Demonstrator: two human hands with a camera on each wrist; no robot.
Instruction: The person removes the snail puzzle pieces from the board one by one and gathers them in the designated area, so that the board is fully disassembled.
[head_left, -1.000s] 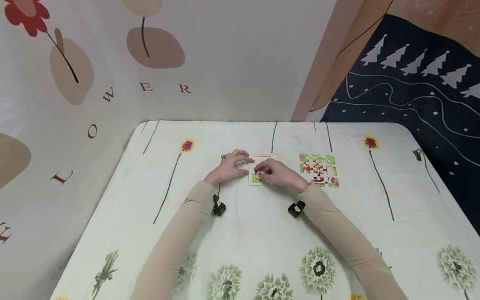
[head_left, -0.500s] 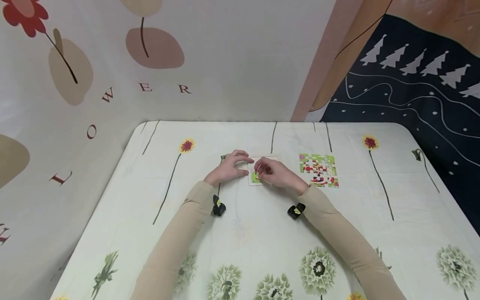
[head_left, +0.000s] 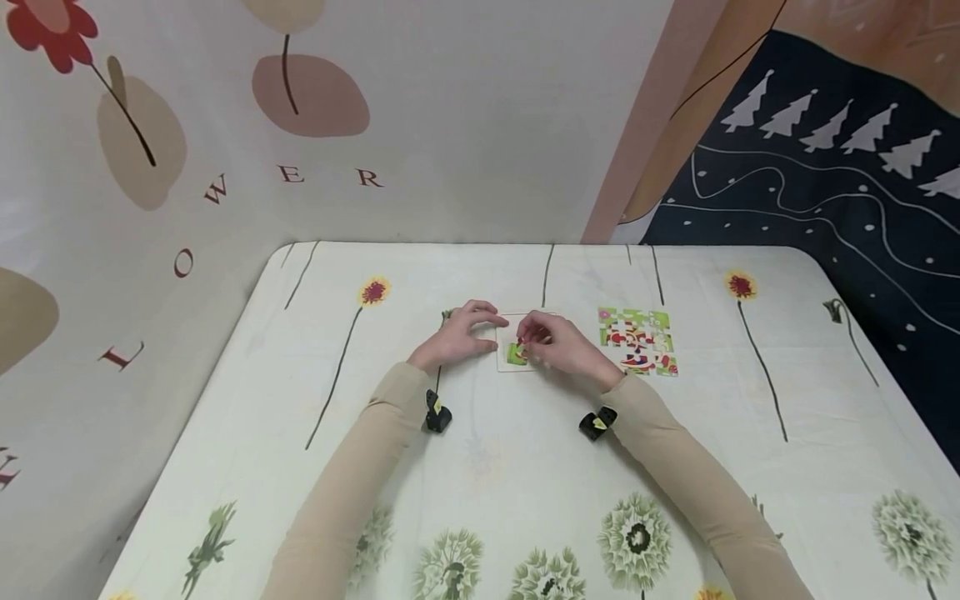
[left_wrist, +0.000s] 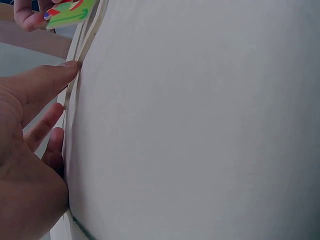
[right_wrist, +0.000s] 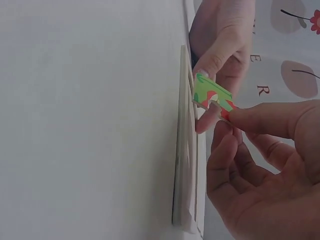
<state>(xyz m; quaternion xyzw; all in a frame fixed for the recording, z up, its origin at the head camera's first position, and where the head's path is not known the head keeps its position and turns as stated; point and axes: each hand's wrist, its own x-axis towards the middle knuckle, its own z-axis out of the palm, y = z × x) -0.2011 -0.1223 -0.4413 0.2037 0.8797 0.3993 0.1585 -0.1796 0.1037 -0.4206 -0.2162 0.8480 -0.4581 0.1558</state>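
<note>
My right hand (head_left: 558,343) pinches a green and red jigsaw puzzle piece (right_wrist: 214,92) between thumb and fingers. In the head view the piece overlaps the lower part of a thin, pale puzzle tray (head_left: 504,332). Seen from the right wrist, the piece stands tilted, raised off the tray. My left hand (head_left: 459,335) lies at the tray's left side, thumb and fingers spread apart. In the left wrist view its thumb tip touches the tray's edge (left_wrist: 86,42). Part of the tray is hidden under my right hand.
Right of the tray lies a group of green, red and white puzzle pieces (head_left: 637,340), set close together. A white flower-print cloth (head_left: 480,467) covers the table. Patterned hangings (head_left: 480,125) rise behind its far edge.
My right hand has shifted slightly right and lifted, and the puzzle piece has come with it, now tilted away from the tray's lower left corner. My left hand stays in place.
</note>
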